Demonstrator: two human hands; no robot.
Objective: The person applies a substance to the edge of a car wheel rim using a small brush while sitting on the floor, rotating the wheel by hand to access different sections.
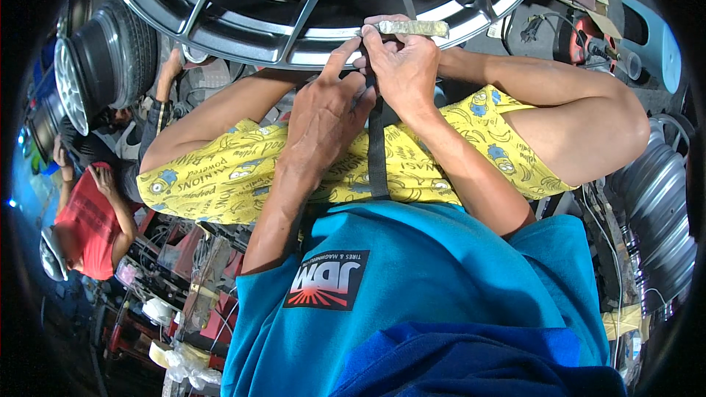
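Observation:
A dark grey multi-spoke car wheel (315,1) with a bright lip lies in front of me at the top of the view. My right hand (406,66) is closed around a thin tool with a tan, tape-wrapped handle (413,28); its slim metal end points left along the wheel's lip, and its exact kind is unclear. Beside it, my left hand (323,112) reaches to the lip with its index finger stretched out and the thumb apart. The left fingertips are close to the tool's tip; whether they touch it cannot be made out. Both forearms rest near my yellow printed shorts.
On the left stand a tyre (136,51) and a polished wheel (73,77). Further out, a person in a red shirt (90,213) sits near cluttered tools. To the right are a red power tool (582,38), a light blue panel (651,40) and a ribbed silver object (660,198).

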